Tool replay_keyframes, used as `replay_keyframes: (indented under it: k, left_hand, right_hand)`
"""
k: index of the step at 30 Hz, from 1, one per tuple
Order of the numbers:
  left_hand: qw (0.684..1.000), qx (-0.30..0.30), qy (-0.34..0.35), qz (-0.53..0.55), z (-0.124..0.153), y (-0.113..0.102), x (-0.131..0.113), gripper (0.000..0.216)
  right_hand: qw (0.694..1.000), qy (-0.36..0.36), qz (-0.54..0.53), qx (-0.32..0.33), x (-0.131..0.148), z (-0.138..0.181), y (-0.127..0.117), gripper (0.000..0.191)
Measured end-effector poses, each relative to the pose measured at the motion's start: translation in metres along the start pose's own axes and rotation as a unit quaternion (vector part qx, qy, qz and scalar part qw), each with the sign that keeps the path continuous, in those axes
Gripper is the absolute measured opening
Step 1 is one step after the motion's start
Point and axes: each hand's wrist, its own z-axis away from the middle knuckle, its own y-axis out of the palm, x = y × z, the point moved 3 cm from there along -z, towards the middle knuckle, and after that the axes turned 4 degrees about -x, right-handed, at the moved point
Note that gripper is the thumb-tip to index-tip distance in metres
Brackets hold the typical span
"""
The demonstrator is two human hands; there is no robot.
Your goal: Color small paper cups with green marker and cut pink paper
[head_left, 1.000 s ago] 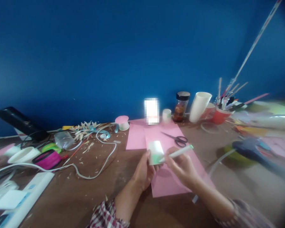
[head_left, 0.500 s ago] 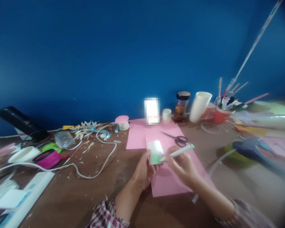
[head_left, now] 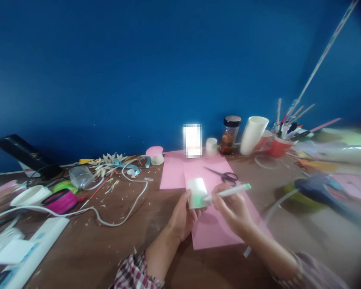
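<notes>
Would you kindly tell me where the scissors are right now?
Head view: the scissors lie on the pink paper, right of centre, just beyond the right hand, before the black-lidded jar.

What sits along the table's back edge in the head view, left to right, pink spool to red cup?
Pink spool, blurred white card, small white cup, black-lidded jar, tall white cup, red cup of brushes.

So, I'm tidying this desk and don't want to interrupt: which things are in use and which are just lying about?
In use: small white cup in the left hand; green marker in the right hand, tip on the cup.
Lying about: scissors; pink paper; jar; red cup of brushes; white cable.
</notes>
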Motion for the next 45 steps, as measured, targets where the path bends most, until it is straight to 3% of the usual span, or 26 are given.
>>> replay_keyframes:
  k: [7, 13, 17, 26, 31, 36, 39, 45]
  left_hand:
    - [1.000, -0.020, 0.002, -0.008, -0.0005, -0.0022, 0.0005, 0.034]
    - [1.000, 0.012, 0.007, -0.005, 0.0001, -0.0016, 0.0007, 0.032]
    - [1.000, -0.008, 0.002, -0.003, -0.0013, -0.0047, 0.0019, 0.033]
    - [1.000, -0.027, 0.003, -0.004, -0.0004, -0.0026, 0.0003, 0.034]
    - [1.000, 0.014, 0.007, -0.002, 0.0001, -0.0005, 0.0000, 0.033]
    - [1.000, -0.019, -0.002, -0.008, -0.0012, -0.0039, 0.0007, 0.033]
    - [1.000, -0.008, 0.002, -0.011, -0.0011, -0.0033, 0.0007, 0.031]
    - [1.000, 0.000, 0.000, -0.006, -0.0012, -0.0028, 0.0019, 0.033]
  right_hand:
    - [1.000, -0.006, -0.004, 0.027, -0.0012, 0.0012, 0.0011, 0.012]
    - [1.000, -0.002, 0.003, 0.009, -0.0010, 0.0002, 0.0007, 0.012]
    - [0.999, -0.009, 0.003, 0.036, 0.0013, -0.0006, 0.0028, 0.011]
    - [1.000, -0.009, 0.006, 0.020, -0.0001, 0.0001, 0.0012, 0.012]
    - [1.000, -0.005, 0.003, 0.004, 0.0008, 0.0003, 0.0012, 0.012]
    - [1.000, -0.001, 0.002, 0.025, -0.0017, 0.0014, 0.0019, 0.012]
    - [1.000, -0.002, -0.008, 0.012, -0.0017, 0.0011, 0.0006, 0.012]
    - [0.998, 0.014, -0.020, 0.059, 0.0025, 0.0010, 0.0049, 0.013]
